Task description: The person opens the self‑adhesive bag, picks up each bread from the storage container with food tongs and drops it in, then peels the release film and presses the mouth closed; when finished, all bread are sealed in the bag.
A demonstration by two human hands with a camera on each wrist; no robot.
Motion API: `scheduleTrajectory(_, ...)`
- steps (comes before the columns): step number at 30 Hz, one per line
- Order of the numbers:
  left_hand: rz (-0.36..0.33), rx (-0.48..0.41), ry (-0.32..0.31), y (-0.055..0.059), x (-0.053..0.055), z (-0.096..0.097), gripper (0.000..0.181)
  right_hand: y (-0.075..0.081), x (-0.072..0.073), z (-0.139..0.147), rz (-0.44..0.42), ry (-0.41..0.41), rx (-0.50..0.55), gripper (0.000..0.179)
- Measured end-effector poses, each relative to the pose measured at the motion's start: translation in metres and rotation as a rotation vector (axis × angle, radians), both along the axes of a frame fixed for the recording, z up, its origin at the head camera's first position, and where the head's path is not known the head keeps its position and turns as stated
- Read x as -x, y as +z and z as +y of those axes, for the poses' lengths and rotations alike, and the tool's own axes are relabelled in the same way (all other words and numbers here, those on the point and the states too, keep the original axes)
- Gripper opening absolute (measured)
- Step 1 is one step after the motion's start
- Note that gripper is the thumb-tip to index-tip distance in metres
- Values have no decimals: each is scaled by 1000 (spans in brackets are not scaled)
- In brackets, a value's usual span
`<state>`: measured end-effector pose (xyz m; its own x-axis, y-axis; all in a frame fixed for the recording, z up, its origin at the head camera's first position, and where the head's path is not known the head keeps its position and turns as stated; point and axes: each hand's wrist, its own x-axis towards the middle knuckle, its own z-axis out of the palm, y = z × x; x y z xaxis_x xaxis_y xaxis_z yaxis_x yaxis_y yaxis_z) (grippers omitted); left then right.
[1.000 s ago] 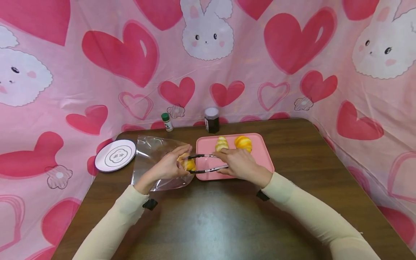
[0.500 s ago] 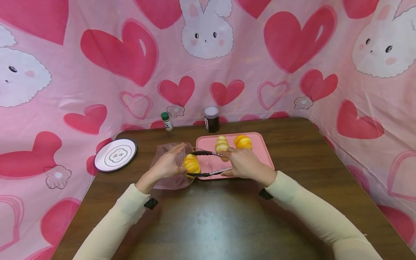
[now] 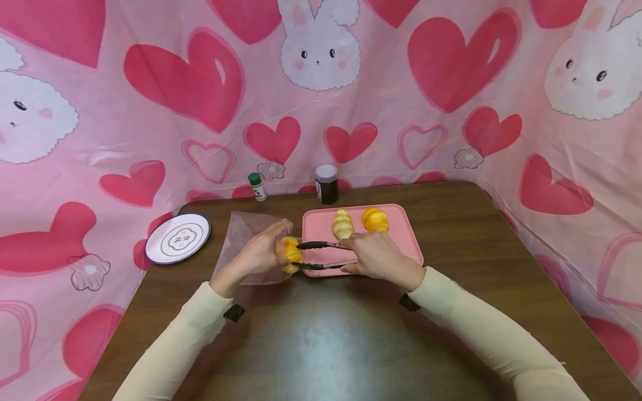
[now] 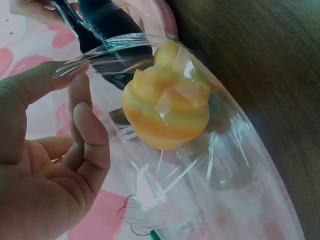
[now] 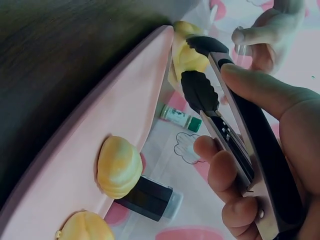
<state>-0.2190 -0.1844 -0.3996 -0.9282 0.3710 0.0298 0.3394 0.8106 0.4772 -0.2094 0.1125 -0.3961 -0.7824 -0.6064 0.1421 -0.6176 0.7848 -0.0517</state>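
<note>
My left hand (image 3: 261, 253) pinches the rim of a clear plastic bag (image 3: 241, 228) between thumb and fingertips; the left wrist view shows the pinch up close. Just inside the bag's mouth sits a yellow-orange striped bread roll (image 4: 165, 110). With curled fingers and thumb, my right hand (image 3: 378, 257) grips black-and-silver food tongs (image 5: 260, 135). The tong tips stand apart beside the roll at the bag's mouth; whether they touch it I cannot tell. Two more rolls lie on a pink tray (image 3: 321, 217): a pale, long one (image 3: 343, 224) and a rounder orange one (image 3: 375, 220).
A white plate (image 3: 165, 245) with a dark rim stands at the table's left edge. Behind the bag is a green-capped shaker bottle (image 3: 258, 187), and behind the tray a dark jar (image 3: 327, 185) with a pale lid. Heart-printed cloth hangs around the table's back.
The tongs have spread around the roll, then narrowed a little. The bag has shifted and bunched, then spread leftward again. The roll shows more clearly than a second ago.
</note>
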Motion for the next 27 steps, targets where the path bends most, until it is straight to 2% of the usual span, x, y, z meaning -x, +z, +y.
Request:
scheduleTrajectory(5, -35, 0, 2, 2, 0, 0, 89, 0, 0, 0, 2, 5, 12, 53)
scheduleTrajectory(12, -86, 17, -31, 4, 0, 0, 94, 1, -1, 0, 41, 31, 52, 53)
scheduleTrajectory(15, -80, 13, -49, 3, 0, 0, 94, 1, -1, 0, 52, 39, 61, 52)
scheduleTrajectory(27, -95, -109, -115, 6, -2, 6, 93, 2, -3, -9, 116, 59, 65, 49)
